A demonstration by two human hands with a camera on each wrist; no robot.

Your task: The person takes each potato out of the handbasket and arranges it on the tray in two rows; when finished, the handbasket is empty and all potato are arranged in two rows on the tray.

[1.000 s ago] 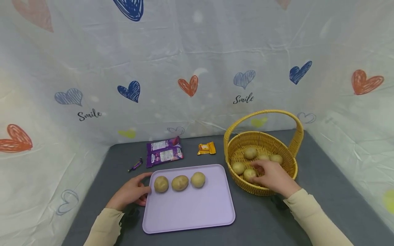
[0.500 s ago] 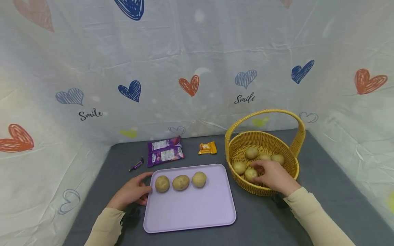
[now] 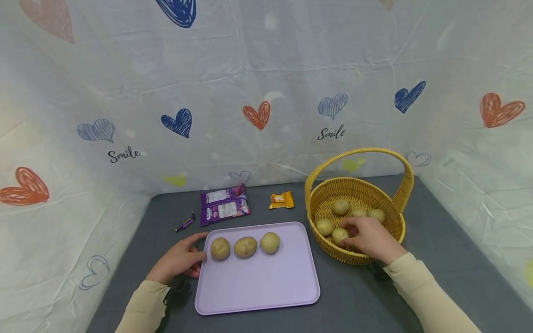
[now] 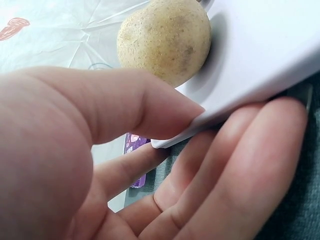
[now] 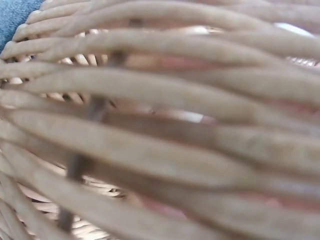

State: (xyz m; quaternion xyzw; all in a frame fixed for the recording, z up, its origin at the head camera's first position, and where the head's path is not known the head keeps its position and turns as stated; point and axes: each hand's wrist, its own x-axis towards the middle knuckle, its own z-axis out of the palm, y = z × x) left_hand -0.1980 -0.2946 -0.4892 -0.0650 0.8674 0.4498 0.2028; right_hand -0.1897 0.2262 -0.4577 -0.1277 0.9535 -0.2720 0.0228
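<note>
Left hand (image 3: 178, 260) is pinching the left rim of the tray (image 3: 258, 287); right hand (image 3: 369, 237) is reaching to a potato (image 3: 338, 237) in the basket (image 3: 354, 188), right of the tray; whether it is gripping, cannot tell; positions are holding since a second ago, suggesting a pause; three potatoes (image 3: 245, 247) are leaving the tray's near half bare.

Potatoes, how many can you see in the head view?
8 potatoes: three in a row near the far edge of the tray, five in the basket. The right hand may hide more.
</note>
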